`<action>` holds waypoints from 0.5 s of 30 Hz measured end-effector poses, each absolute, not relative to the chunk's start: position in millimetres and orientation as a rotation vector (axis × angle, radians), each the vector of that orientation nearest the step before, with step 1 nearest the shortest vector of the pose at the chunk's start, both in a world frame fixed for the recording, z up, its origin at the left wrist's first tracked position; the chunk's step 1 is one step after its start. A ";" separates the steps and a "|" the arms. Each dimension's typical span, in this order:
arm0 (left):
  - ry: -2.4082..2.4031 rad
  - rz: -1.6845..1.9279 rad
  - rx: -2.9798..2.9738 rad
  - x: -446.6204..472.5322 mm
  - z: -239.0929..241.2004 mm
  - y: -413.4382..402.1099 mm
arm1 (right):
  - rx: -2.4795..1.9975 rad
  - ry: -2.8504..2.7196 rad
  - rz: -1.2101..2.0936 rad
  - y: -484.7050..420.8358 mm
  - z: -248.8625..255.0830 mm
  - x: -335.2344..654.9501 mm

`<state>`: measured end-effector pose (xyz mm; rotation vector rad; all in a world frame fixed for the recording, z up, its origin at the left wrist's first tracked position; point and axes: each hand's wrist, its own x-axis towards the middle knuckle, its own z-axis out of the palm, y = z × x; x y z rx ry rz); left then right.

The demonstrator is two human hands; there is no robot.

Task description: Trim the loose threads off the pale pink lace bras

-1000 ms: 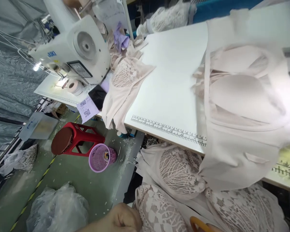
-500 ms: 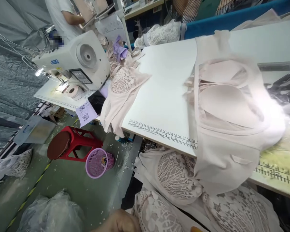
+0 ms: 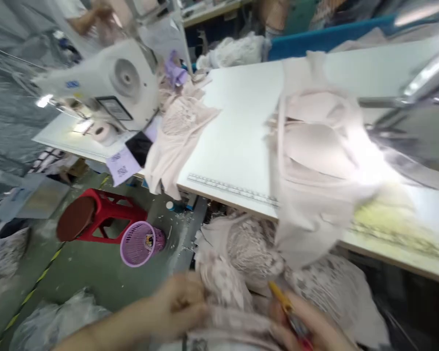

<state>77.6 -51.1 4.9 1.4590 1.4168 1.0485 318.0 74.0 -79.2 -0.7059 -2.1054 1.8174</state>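
Observation:
My left hand (image 3: 177, 307) is closed on a pale pink lace garment (image 3: 234, 287) that lies in my lap below the table edge. My right hand (image 3: 310, 326) is wrapped round yellow-handled scissors (image 3: 283, 302) just to the right of that lace. The whole view is smeared by motion, so fingers show only roughly. A pile of pale pink padded bras (image 3: 322, 156) lies on the white table (image 3: 237, 141) and hangs over its front edge above my hands.
A white sewing machine (image 3: 106, 92) stands at the back left with another pink lace garment (image 3: 171, 136) draped beside it. On the floor are a red stool (image 3: 91, 219), a purple basket (image 3: 141, 241) and plastic bags (image 3: 58, 321). Another person works at the far back left.
Both hands have risen into view from the bottom edge, the right one now showing the scissors. The camera has swung, blurring everything and shifting the scene leftward.

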 end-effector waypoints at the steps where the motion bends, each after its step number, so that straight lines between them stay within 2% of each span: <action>1: 1.548 0.924 1.722 71.3 15.4 -38.5 | -0.673 -2.101 1.833 80.2 -72.8 314.8; 3: 1.721 0.857 2.072 62.8 34.7 -14.9 | -0.788 -2.049 1.786 91.9 -62.3 308.2; 5: 1.867 0.970 2.245 63.1 51.1 2.3 | -0.909 -1.998 1.762 101.0 -55.2 301.9; 8: 1.672 1.004 2.445 79.0 64.5 16.5 | -0.978 -1.924 1.771 107.8 -49.7 297.0; 11: 1.441 0.736 2.545 99.4 55.0 28.1 | -0.943 -1.875 1.828 109.3 -47.5 298.6; 15: 1.428 0.453 2.507 112.1 25.4 41.8 | -0.919 -1.890 1.842 109.9 -45.9 304.1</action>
